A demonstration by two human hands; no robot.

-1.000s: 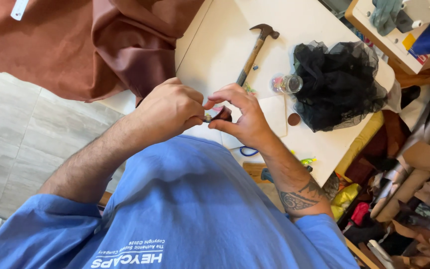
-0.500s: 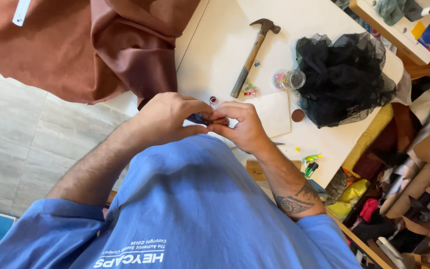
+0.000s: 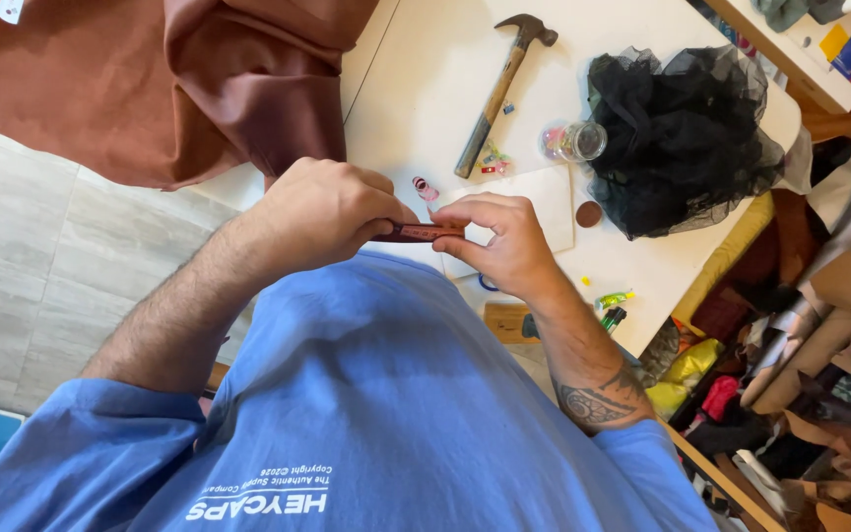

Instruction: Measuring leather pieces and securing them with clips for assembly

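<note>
1. Gripping item: small reddish-brown strip (image 3: 418,232), narrow, flat, prob. leather, held level betw. both hands, just above blue shirt (image 3: 386,394), at near edge of white table (image 3: 425,79).
2. Left hand (image 3: 322,212): curled tight over strip's one end, knuckles up, fingers clenched round it; most of that end hidden inside fist.
3. Right hand (image 3: 504,241): pinching strip's other end betw. thumb and forefinger; remaining fingers bent, loosely tucked. Tattoo on right forearm nr. elbow.
4. Hammer (image 3: 497,91): wood handle, dark claw head, lying diag. on table beyond hands, head pointing away from person. Not touched.
5. Small clips (image 3: 492,158): pink/green/blue bits, scattered beside hammer handle's near end; one pink clip (image 3: 424,187) just beyond the thumbs.
6. Clear jar (image 3: 573,141): small, on its side, coloured bits inside, betw. hammer and black netting.
7. Black netting (image 3: 682,138): bunched mesh heap, far right part of table, overhanging edge.
8. White sheet (image 3: 544,197): flat rect., under/behind right hand; brown round disc (image 3: 589,213) just beside its right edge.
9. Brown fabric (image 3: 169,79): large rust-coloured cloth, draped off table's left side, hanging over grey tiled floor (image 3: 22,266).
10. Misc. scraps (image 3: 819,325): leather rolls, coloured offcuts, piled on floor right of table. Details too jumbled to ID.
</note>
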